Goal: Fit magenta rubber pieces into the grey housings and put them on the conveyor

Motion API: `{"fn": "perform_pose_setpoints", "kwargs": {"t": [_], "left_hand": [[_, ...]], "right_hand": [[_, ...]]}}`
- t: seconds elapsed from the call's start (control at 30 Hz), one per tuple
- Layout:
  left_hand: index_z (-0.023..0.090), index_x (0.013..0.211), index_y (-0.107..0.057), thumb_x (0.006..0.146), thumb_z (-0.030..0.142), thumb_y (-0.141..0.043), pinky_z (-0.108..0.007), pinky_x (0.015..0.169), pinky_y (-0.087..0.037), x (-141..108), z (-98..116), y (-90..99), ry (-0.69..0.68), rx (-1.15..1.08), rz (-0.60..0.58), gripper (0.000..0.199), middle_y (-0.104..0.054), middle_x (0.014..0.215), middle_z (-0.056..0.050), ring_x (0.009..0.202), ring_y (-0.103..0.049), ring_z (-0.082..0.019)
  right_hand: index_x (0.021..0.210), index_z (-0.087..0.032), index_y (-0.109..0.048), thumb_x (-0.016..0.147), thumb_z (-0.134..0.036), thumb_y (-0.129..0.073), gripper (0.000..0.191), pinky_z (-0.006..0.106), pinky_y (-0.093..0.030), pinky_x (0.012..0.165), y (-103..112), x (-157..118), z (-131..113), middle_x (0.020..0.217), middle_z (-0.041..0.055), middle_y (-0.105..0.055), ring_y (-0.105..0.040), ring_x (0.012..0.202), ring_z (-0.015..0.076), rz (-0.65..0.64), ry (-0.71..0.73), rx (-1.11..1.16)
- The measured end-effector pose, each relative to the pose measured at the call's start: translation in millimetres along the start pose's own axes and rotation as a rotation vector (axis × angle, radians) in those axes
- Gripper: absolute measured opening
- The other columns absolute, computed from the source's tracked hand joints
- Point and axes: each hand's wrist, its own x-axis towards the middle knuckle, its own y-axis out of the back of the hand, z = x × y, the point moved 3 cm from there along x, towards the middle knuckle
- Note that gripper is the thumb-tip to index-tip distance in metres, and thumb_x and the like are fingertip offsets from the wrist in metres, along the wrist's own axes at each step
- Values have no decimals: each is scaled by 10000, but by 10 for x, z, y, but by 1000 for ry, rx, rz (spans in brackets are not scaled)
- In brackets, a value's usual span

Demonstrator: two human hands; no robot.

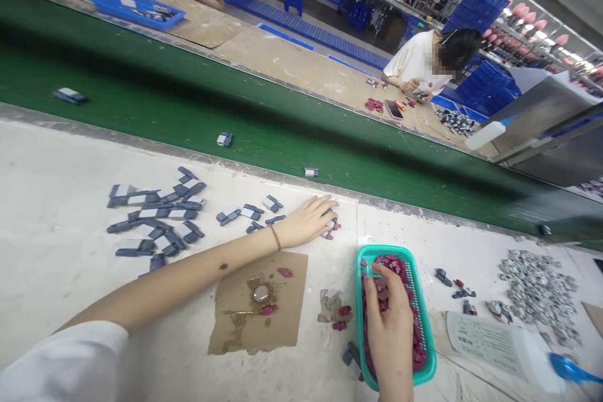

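Observation:
My left hand [307,222] stretches across to the right, palm down. Its fingers lie spread over a small grey and maroon piece [335,225], partly hidden beneath the fingertips. My right hand [390,317] is over a teal plastic basket [429,352] of small maroon pieces [394,267]. Thumb and forefinger are apart above the pieces, and the other fingers are mostly hidden. Left of the basket, more maroon pieces [343,318] lie by a scrap of film. A brown cardboard sheet [292,301] bears a wet round cap [260,293] and two maroon pieces.
Blue-and-white parts [162,213] lie in a pile at left. Beyond runs a green conveyor belt [264,154] with several parts. Grey pieces [537,286] and a lying bottle [499,345] are at right. Across the belt, two people work near a blue tray [108,3].

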Motion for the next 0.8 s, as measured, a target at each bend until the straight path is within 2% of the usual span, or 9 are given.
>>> {"fn": "perform_pose_setpoints", "kwargs": {"t": [0.1, 0.17, 0.3, 0.4, 0.53, 0.67, 0.73, 0.8], "left_hand": [[118, 1217, -566, 920, 290, -536, -552, 1112, -271, 207, -97, -53, 16, -24, 24, 345, -506, 1377, -196, 1347, -362, -362], [130, 1281, -526, 924, 317, -518, -531, 1121, -264, 323, -206, -9, 65, -38, 64, 404, -488, 1396, -179, 1347, -353, -348], [93, 1298, -514, 924, 203, -461, -552, 1092, -285, 537, -486, 120, 230, -52, 137, 393, -466, 1390, -209, 1318, -361, -368], [97, 1199, -592, 926, 191, -503, -532, 1033, -378, 611, -609, 164, 306, -74, 135, 303, -554, 1279, -188, 1217, -475, -354], [154, 1214, -576, 940, 310, -575, -447, 877, -532, 592, -617, 221, 348, -154, 146, 315, -590, 1232, -104, 1039, -616, -245], [153, 1224, -567, 929, 318, -596, -448, 860, -542, 514, -586, 346, 422, -300, 199, 340, -586, 1236, -102, 1030, -621, -247], [150, 1215, -575, 941, 318, -573, -433, 856, -543, 427, -553, 406, 466, -400, 211, 321, -601, 1213, -92, 1019, -624, -247], [133, 1193, -584, 989, 289, -443, -360, 767, -557, 280, -492, 443, 510, -508, 197, 293, -650, 1111, -82, 902, -649, -213]], "right_hand": [[967, -220, -654, 915, -290, -468, 205, 427, -472, 796, 228, 36, 301, 933, 95, -682, -608, 876, 279, -17, 34, -140], [934, -231, -663, 900, -218, -458, 208, 430, -475, 794, 276, 63, 429, 906, 86, -679, -606, 864, 276, -69, 82, -200], [992, -244, -672, 861, -101, -458, 290, 433, -482, 838, 185, 124, 475, 1018, 77, -671, -596, 946, 271, -208, 211, -252], [938, -241, -683, 842, -68, -486, 279, 421, -496, 800, 79, 178, 462, 979, 75, -672, -601, 913, 274, -318, 268, -310], [830, -223, -663, 859, -90, -503, 210, 392, -507, 773, 18, 244, 508, 880, 70, -653, -618, 861, 257, -376, 301, -360], [805, -217, -632, 897, -169, -477, 186, 398, -509, 757, 48, 266, 529, 845, 72, -641, -612, 836, 253, -372, 327, -356], [846, -219, -629, 912, -222, -474, 169, 384, -510, 733, 94, 260, 498, 831, 64, -648, -613, 808, 243, -350, 280, -258], [896, -218, -626, 920, -282, -489, 153, 344, -512, 686, 148, 241, 438, 808, 46, -659, -621, 749, 216, -309, 168, -51]]}}
